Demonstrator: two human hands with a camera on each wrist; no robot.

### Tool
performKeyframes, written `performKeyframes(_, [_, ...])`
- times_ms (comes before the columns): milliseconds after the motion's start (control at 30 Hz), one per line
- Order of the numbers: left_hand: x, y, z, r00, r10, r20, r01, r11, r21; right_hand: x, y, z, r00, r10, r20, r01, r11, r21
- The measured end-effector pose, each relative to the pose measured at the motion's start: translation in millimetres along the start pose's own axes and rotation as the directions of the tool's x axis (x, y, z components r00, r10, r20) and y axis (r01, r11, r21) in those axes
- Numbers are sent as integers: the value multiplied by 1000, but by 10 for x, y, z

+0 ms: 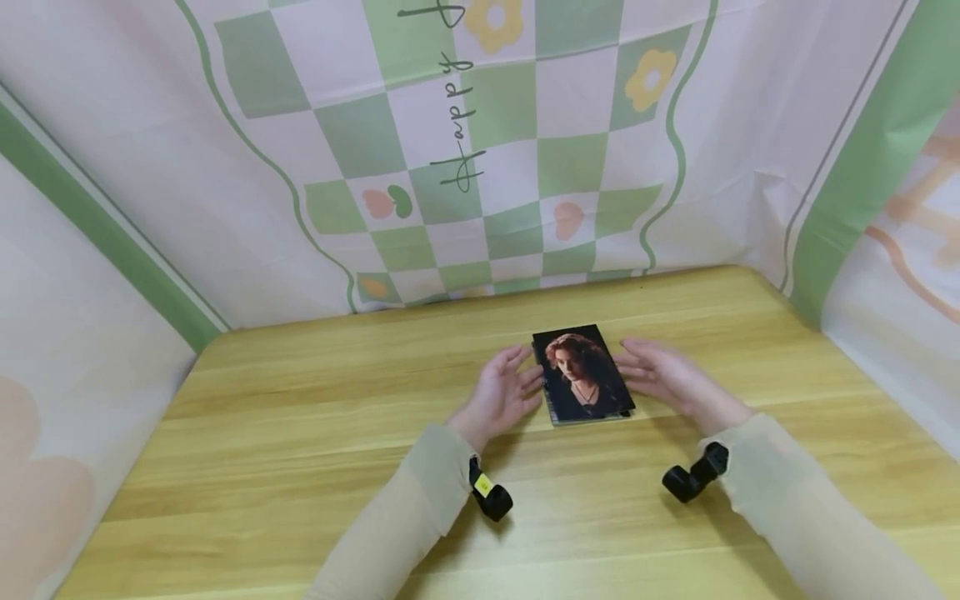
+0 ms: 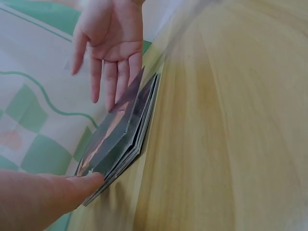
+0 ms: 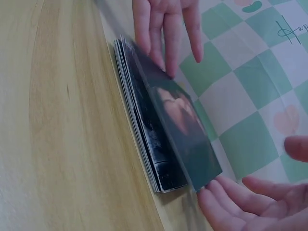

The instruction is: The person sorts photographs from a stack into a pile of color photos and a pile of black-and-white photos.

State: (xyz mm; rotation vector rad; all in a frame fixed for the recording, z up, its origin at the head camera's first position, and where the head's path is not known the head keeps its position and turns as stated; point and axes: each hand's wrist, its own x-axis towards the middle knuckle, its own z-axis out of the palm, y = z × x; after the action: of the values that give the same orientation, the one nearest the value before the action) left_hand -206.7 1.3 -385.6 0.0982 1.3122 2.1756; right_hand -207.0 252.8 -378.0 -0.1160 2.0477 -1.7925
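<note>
As both hands sit either side of it, the stack of photo cards (image 1: pixel 583 377) lies flat on the wooden bench (image 1: pixel 300 433), roughly mid-bench toward the far edge, top card showing a portrait on a dark ground. Left hand (image 1: pixel 501 393) is at the stack's left long edge, palm facing in, fingers (image 1: pixel 529 377) straight and loosely together, tips touching or just shy of the edge; left wrist view shows a fingertip (image 2: pixel 89 180) against the near corner of the stack (image 2: pixel 120 137), so contact there looks real. Right hand (image 1: pixel 663 375) mirrors it on the right edge, fingers (image 1: pixel 633 367) straight and slightly fanned; from the right wrist view its fingertips (image 3: pixel 216 202) meet the stack's (image 3: pixel 163 130) near corner, though blur makes it hard to say whether they press or only brush. Nothing is curled round or pinching the cards. Top cards appear slightly lifted and splayed from the rest in both wrist views. Beige sleeves cover both forearms, each with a black wrist camera mount (image 1: pixel 491 493). Behind the bench hangs a green-and-white checked backdrop (image 1: pixel 480 150) with flower and heart prints and script lettering.
</note>
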Motion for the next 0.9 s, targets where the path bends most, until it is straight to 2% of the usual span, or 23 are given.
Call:
performKeyframes(133, [-8, 4, 15, 1000, 23, -13, -23, 1000, -10, 9, 15, 14, 994, 24, -103, -26, 1000, -14])
performKeyframes(267, [-18, 1, 15, 999, 35, -38, -37, 999, -36, 21, 19, 50, 984, 34, -174, -40, 999, -31])
performKeyframes(367, [-25, -9, 0, 998, 44, -43, -45, 999, -22, 26, 12, 73, 978, 37, -207, -51, 997, -61])
performKeyframes(433, [-27, -20, -14, 998, 48, -49, -48, 999, -2, 32, 8, 95, 973, 39, -226, -56, 996, -71])
performKeyframes(533, [-30, -42, -32, 993, 69, -91, -60, 993, 98, 48, 7, 132, 971, 43, -235, -60, 996, -68])
performKeyframes(667, [-27, -61, -60, 971, 117, -210, -66, 970, 235, 68, 9, 188, 976, 50, -212, -61, 997, -44])
performKeyframes(800, [-38, -58, -108, 937, 149, -315, -67, 964, 258, 90, -8, 263, 980, 66, -190, -69, 998, -13])
performKeyframes(900, [-60, -36, -154, 922, 161, -351, -63, 959, 275, 105, -32, 321, 980, 73, -183, -74, 997, 1])
